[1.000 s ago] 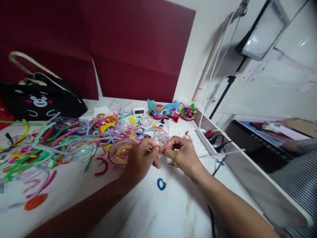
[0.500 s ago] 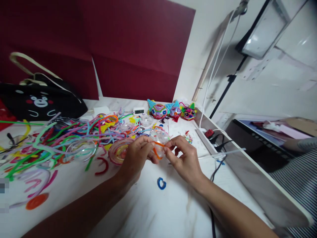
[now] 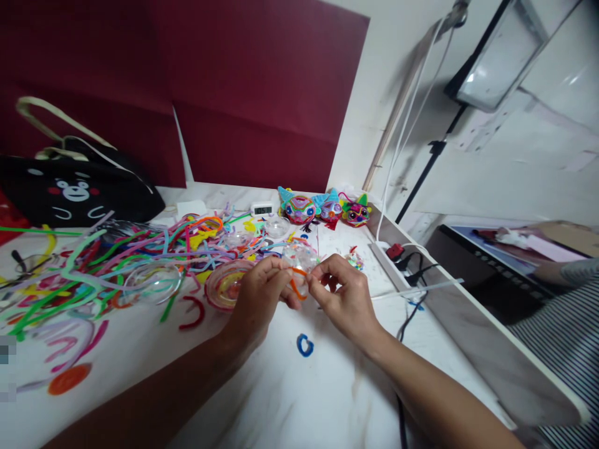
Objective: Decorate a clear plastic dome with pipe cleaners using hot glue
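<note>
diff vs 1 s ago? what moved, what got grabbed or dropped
The left hand and right hand drew slightly apart; the orange pipe cleaner between them, barely showing before, now bows out by the clear ball. Both keep their grip. The blue curl and pipe cleaner pile stayed put.

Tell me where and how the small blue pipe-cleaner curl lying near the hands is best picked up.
Probably pinch the blue curl across its rounded lower arc, coming straight down from above. It lies flat on the white table, apart from the pile, so nothing fits beneath it; its open middle lets one fingertip drop inside.
</note>
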`<state>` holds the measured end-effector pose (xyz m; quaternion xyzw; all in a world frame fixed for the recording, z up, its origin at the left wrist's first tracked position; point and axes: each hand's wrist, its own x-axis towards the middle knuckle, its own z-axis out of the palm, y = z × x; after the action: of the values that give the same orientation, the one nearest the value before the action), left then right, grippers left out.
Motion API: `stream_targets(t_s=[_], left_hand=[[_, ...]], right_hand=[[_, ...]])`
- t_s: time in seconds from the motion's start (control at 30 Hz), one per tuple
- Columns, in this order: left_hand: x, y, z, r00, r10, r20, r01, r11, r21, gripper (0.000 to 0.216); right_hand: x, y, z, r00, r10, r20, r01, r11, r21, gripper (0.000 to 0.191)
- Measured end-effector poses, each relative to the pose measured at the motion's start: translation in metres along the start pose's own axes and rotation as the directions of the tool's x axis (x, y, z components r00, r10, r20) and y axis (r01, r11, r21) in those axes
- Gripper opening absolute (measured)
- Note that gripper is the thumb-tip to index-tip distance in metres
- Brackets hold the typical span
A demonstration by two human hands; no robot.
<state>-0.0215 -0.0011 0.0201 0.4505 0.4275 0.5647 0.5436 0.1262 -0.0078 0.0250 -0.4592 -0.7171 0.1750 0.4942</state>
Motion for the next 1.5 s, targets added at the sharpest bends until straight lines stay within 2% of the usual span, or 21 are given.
stream_targets(t_s=[0.2,0.3,0.4,0.5,0.63,0.8,0.93,1.5], left_hand=[[0.0,-0.002,0.001,1.0,0.005,-0.013,-0.005,1.0,-0.017,0.014],[0.001,-0.001,0.0,0.999,0.015,-0.03,-0.016,0.999,-0.032,0.012],[0.003,0.001,-0.002,0.999,0.012,-0.045,-0.015,0.997,-0.073,0.012],[0.007,0.004,-0.005,0.999,0.0,-0.053,-0.007,0.99,-0.139,0.013],[0.012,0.008,-0.008,0.994,-0.039,-0.101,0.018,0.98,-0.197,0.013],[0.012,0.014,-0.009,0.986,-0.091,-0.142,0.052,0.966,-0.254,0.012],[0.012,0.017,-0.009,0.983,-0.128,-0.134,0.077,0.939,-0.334,0.011],[0.012,0.02,-0.004,0.965,-0.218,-0.145,0.136,0.89,-0.435,0.012]], right_hand=[[0.002,0.001,0.006,0.996,0.088,0.005,-0.088,0.995,0.041,0.009],[0.002,0.003,0.009,0.996,0.091,0.006,-0.091,0.993,0.073,0.008],[0.004,0.005,0.008,1.0,0.017,0.001,-0.017,0.997,0.081,0.008],[0.007,0.009,0.004,0.993,-0.115,-0.008,0.116,0.992,0.048,0.001],[0.007,0.015,-0.001,0.965,-0.26,-0.002,0.26,0.965,-0.001,0.024],[0.004,0.019,0.0,0.934,-0.356,0.038,0.358,0.932,-0.063,0.041],[0.003,0.022,0.001,0.926,-0.373,0.062,0.377,0.92,-0.103,0.051],[0.003,0.019,-0.001,0.915,-0.39,0.102,0.402,0.896,-0.186,0.04]])
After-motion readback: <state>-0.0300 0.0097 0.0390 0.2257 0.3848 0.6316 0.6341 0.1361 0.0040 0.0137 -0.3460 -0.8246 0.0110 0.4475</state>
